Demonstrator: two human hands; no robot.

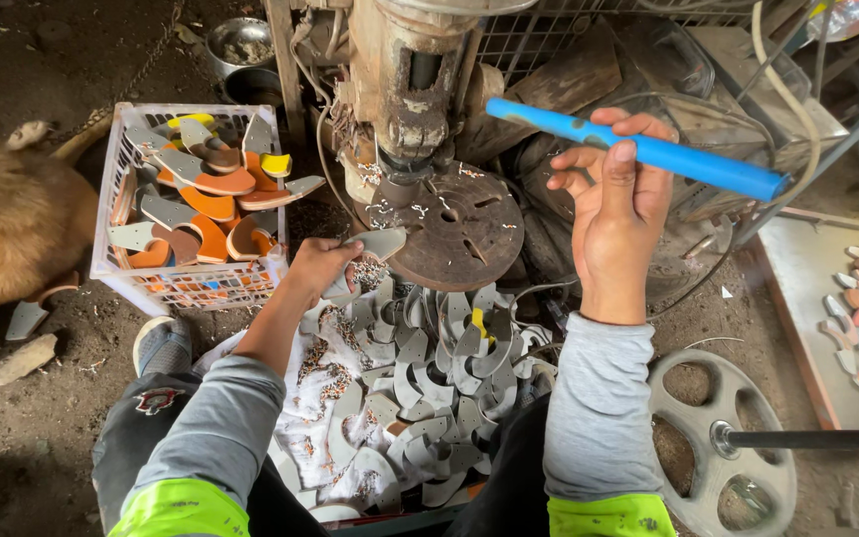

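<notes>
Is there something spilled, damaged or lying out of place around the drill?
Yes. Metal shavings are scattered over the white cloth below the left hand. One grey curved piece lies on the dirt outside the crate. The round drill table looks rusty.

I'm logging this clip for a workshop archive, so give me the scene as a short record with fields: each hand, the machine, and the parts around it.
left hand: left hand pinches a grey curved metal piece at the edge of the round drill table
right hand: right hand grips the blue lever handle
machine: rusty drill press
below hands: pile of grey curved pieces on white cloth
left side: white crate holding orange-and-grey pieces
</notes>
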